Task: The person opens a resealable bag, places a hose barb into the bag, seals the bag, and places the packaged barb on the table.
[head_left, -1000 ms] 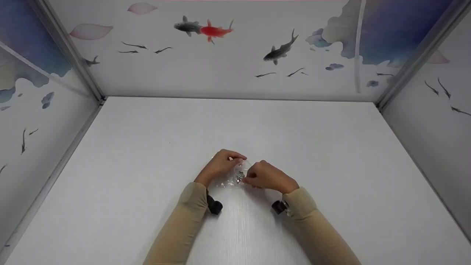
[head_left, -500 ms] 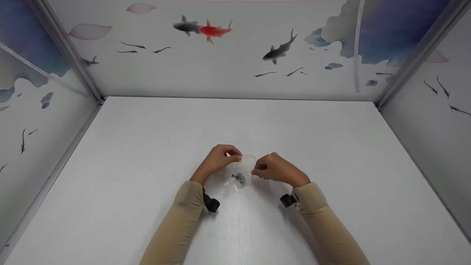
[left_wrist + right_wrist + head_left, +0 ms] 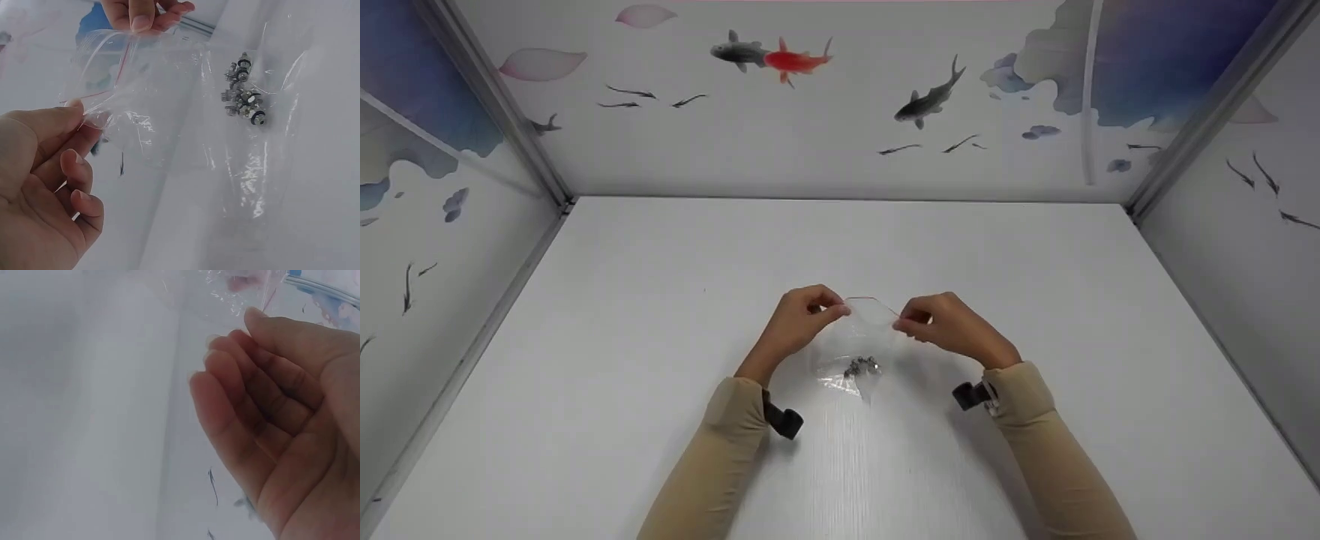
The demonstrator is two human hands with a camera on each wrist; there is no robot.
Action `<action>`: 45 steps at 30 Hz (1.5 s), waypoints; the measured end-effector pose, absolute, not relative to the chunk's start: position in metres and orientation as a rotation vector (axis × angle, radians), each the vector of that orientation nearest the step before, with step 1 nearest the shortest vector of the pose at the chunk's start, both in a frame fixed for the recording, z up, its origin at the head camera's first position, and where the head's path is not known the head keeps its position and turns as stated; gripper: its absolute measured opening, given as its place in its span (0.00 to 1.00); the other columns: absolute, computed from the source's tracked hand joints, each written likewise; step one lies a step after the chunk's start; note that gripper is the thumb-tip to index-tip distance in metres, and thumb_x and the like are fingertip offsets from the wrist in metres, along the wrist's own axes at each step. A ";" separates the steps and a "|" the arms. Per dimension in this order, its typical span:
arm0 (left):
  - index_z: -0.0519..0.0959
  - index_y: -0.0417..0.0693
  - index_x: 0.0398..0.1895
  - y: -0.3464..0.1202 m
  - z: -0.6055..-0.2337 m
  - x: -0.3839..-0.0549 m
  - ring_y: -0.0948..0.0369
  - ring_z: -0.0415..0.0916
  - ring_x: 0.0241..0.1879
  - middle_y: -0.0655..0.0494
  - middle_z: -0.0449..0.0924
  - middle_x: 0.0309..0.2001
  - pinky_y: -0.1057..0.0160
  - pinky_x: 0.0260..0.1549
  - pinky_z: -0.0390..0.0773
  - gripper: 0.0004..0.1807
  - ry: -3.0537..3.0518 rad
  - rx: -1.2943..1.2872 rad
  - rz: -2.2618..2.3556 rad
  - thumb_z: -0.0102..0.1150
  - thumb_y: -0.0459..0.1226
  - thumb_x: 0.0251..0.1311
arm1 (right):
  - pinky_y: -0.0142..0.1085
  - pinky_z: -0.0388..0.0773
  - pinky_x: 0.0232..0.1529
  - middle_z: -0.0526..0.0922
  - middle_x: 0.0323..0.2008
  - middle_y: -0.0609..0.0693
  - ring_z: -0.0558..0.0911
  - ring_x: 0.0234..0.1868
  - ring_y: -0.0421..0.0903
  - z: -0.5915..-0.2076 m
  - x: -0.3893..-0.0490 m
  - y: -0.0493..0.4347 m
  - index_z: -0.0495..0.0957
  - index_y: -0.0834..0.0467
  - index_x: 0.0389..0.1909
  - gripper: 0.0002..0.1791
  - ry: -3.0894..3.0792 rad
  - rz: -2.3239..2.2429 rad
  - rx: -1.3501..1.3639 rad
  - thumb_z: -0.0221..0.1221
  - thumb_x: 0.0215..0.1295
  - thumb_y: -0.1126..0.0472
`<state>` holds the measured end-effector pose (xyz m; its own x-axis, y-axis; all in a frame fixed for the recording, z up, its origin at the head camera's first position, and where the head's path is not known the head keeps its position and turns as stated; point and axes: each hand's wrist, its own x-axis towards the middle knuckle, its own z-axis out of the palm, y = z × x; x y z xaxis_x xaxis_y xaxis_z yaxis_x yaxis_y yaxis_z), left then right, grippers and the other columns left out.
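Note:
Between the hands hangs a clear zip-lock bag (image 3: 847, 345) with a thin red line along its mouth. Small metal fittings with dark rings (image 3: 244, 95) lie bunched low in the bag; their exact kind is hard to tell. My left hand (image 3: 802, 319) pinches one side of the bag's mouth between thumb and forefinger, its other fingers loosely curled in the left wrist view. On the opposite side of the mouth, my right hand (image 3: 952, 326) pinches the edge with thumb and fingertip. The mouth is spread between the two hands.
A white tabletop (image 3: 660, 262) lies under the hands. Panels printed with fish and leaves, such as the back wall (image 3: 840, 150), enclose it on the left, right and far sides. Each wrist wears a black camera (image 3: 785, 421).
Both hands have risen away from me and moved apart, the right one going rightward. The bag, bunched between them earlier, is now stretched at its mouth and hangs with the fittings below.

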<state>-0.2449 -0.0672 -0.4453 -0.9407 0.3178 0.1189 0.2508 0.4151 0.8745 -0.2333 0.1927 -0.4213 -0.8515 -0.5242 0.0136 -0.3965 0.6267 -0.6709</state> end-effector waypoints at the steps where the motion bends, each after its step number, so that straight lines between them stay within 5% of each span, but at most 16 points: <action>1: 0.83 0.50 0.36 -0.067 -0.444 -0.244 0.63 0.69 0.31 0.56 0.83 0.36 0.66 0.34 0.70 0.09 2.577 0.523 1.608 0.62 0.44 0.61 | 0.34 0.76 0.33 0.85 0.31 0.57 0.79 0.30 0.44 -0.420 -0.234 0.194 0.82 0.60 0.36 0.14 2.665 -1.059 -0.761 0.58 0.67 0.52; 9: 0.82 0.51 0.45 -0.064 -0.435 -0.235 0.53 0.77 0.37 0.55 0.86 0.39 0.66 0.35 0.71 0.09 2.477 0.577 1.809 0.59 0.40 0.65 | 0.35 0.79 0.43 0.83 0.37 0.58 0.81 0.38 0.51 -0.417 -0.235 0.203 0.79 0.58 0.37 0.16 2.612 -1.285 -0.707 0.57 0.67 0.48; 15: 0.83 0.50 0.45 -0.061 -0.435 -0.229 0.59 0.77 0.35 0.53 0.86 0.39 0.67 0.34 0.71 0.09 2.478 0.581 1.856 0.59 0.40 0.65 | 0.40 0.80 0.43 0.84 0.36 0.57 0.83 0.39 0.58 -0.415 -0.235 0.206 0.77 0.60 0.40 0.15 2.595 -1.387 -0.677 0.57 0.68 0.51; 26: 0.82 0.46 0.39 -0.057 -0.431 -0.222 0.60 0.82 0.41 0.53 0.87 0.37 0.62 0.43 0.76 0.08 2.496 0.553 1.880 0.60 0.40 0.63 | 0.39 0.81 0.40 0.84 0.34 0.51 0.82 0.34 0.44 -0.409 -0.234 0.206 0.79 0.59 0.42 0.14 2.687 -1.394 -0.673 0.59 0.66 0.51; 39: 0.83 0.50 0.38 -0.055 -0.435 -0.227 0.63 0.66 0.25 0.56 0.82 0.35 0.68 0.27 0.66 0.09 2.664 0.580 1.869 0.61 0.45 0.62 | 0.30 0.78 0.37 0.81 0.33 0.57 0.77 0.33 0.41 -0.414 -0.232 0.203 0.80 0.63 0.37 0.09 2.692 -1.537 -0.680 0.60 0.66 0.60; 45: 0.83 0.47 0.37 -0.053 -0.436 -0.227 0.64 0.66 0.25 0.53 0.82 0.36 0.69 0.26 0.65 0.09 2.704 0.613 1.857 0.61 0.43 0.63 | 0.26 0.74 0.34 0.82 0.32 0.57 0.75 0.30 0.37 -0.398 -0.215 0.193 0.80 0.67 0.36 0.07 2.745 -1.571 -0.677 0.59 0.66 0.65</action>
